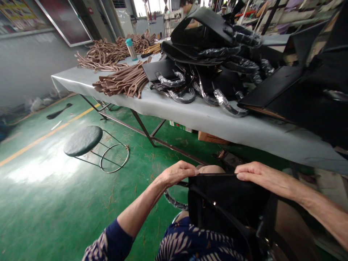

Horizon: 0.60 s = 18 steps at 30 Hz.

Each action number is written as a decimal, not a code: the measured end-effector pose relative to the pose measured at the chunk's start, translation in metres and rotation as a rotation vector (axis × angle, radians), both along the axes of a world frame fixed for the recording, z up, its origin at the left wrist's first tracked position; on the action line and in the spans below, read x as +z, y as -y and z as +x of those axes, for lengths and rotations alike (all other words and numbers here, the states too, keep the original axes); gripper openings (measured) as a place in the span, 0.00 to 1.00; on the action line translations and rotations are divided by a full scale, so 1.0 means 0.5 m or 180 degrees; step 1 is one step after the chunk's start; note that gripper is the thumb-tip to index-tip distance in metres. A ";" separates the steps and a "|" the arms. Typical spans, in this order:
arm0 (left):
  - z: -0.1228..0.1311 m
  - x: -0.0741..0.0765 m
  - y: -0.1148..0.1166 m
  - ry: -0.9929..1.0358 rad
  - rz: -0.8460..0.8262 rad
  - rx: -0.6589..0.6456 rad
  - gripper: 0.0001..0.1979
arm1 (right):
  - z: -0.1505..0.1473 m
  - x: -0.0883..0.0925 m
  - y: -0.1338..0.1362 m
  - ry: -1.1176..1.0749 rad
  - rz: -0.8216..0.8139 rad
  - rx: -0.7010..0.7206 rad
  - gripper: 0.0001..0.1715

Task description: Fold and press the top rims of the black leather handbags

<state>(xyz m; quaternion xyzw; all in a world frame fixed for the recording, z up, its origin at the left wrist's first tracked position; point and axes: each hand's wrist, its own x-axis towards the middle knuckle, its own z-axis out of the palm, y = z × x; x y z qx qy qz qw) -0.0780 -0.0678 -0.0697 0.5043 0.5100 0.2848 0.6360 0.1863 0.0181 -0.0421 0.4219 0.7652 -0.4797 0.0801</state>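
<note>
A black bag (217, 203) lies across my lap, its straight top edge turned toward the table. My left hand (181, 172) pinches the left end of that edge between thumb and fingers. At the right end, my right hand (251, 171) grips the same edge, thumb below the fingers. A handle wrapped in clear plastic (175, 201) sticks out on the bag's left side, below my left hand. Black straps and more plastic wrapping lie over the bag's lower part.
A grey-covered table (160, 105) carries piled black bags (201, 40), brown strips (125, 79) and a teal-capped bottle (131, 49). A round stool (83, 140) stands on the green floor at left. Beneath the table is a cardboard box (212, 137).
</note>
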 end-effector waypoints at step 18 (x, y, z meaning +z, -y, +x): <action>0.043 0.082 -0.114 -0.1911 -0.0714 -0.1126 0.07 | -0.030 0.029 0.013 0.0154 0.0462 0.0315 0.17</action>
